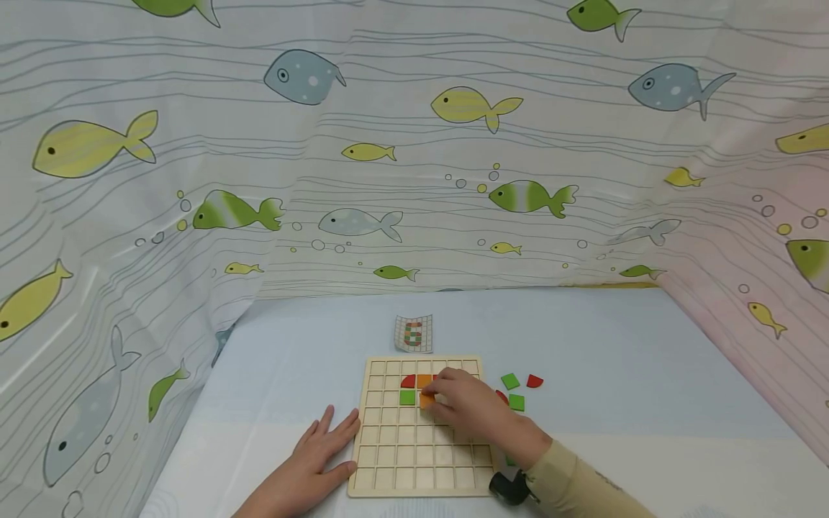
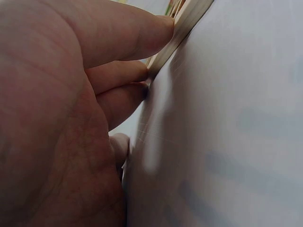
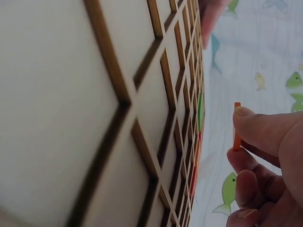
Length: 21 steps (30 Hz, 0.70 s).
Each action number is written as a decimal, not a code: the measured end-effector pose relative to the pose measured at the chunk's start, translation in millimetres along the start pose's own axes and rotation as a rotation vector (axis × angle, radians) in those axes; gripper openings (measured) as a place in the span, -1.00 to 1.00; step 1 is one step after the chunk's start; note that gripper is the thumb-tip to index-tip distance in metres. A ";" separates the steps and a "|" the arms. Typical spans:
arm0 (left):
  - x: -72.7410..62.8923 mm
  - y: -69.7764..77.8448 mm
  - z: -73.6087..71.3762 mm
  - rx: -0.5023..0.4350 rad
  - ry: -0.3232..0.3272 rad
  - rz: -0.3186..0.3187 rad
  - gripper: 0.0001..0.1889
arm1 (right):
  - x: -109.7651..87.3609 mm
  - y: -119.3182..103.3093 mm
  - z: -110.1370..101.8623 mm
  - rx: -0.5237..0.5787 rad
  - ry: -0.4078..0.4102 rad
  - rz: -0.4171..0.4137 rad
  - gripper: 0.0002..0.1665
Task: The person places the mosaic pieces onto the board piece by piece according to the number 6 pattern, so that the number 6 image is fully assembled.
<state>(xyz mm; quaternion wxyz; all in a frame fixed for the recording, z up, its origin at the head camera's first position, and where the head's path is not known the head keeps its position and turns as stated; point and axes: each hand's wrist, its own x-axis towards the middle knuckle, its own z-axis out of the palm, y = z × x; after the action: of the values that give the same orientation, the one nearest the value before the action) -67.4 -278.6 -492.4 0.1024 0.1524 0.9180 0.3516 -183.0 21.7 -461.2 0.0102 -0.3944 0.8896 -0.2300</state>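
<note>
A wooden grid board lies on the table. In its upper rows sit a red quarter-round tile, an orange square tile and a green square tile; another red tile is partly hidden by the right hand. My right hand pinches an orange square tile between thumb and fingertips, just over the cell right of the green tile. My left hand rests on the table with spread fingers, its fingertips and thumb against the board's left edge.
A small pattern card with a coloured figure on a grid lies behind the board. Loose green tiles and red tiles lie to the board's right, some partly behind the right arm. A fish-print curtain surrounds the table.
</note>
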 end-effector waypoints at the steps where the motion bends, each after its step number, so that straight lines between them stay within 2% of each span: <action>1: -0.1 0.3 -0.2 0.001 0.000 -0.001 -0.30 | 1.3 -1.8 1.0 0.005 -0.007 0.001 -0.72; 12: 0.4 0.8 -1.8 -0.012 -0.014 -0.002 -0.28 | 12.0 -11.2 12.8 0.013 -0.053 0.032 -0.73; 21: -0.3 0.7 -0.6 -0.008 -0.008 -0.002 -0.30 | 17.7 -12.9 20.0 -0.011 -0.081 0.016 -0.78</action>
<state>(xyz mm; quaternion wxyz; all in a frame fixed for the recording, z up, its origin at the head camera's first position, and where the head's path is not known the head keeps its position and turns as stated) -67.2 -278.6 -491.5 0.1069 0.1525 0.9162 0.3548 -182.2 -6.4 -470.8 0.0456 -0.3964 0.8928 -0.2088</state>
